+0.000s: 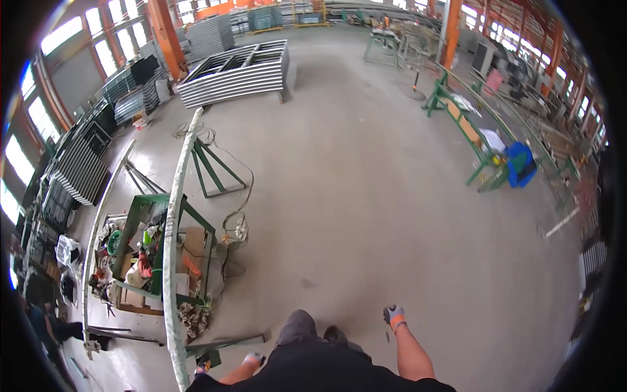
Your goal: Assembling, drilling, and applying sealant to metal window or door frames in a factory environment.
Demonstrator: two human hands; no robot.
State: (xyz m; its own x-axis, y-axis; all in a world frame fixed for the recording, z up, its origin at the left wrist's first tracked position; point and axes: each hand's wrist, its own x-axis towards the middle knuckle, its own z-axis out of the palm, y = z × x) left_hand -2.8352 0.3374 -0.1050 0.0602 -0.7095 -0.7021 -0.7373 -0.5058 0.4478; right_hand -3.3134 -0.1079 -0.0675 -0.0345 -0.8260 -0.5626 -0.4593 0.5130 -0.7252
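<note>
My right hand (394,316), in a grey and orange glove, hangs out over the grey floor with its fingers curled. Whether anything is inside them is too small to make out. A thin dark sliver (387,336) shows just below it; I cannot tell if it hangs from the hand or lies on the floor. My left hand (253,360), gloved in light grey, is low beside my body, its fingers mostly hidden. Nearest to it are a dark metal bar (225,344) and the long whitish, paint-crusted beam (171,248) to its left.
Left of the beam, a green-framed cart (140,219) holds gloves, rags and tools. A cable (245,212) trails on the floor beside a green trestle (212,166). Ahead lies a stack of ribbed metal frames (235,81). Far right, a green workbench (467,130) carries a blue bag (520,164).
</note>
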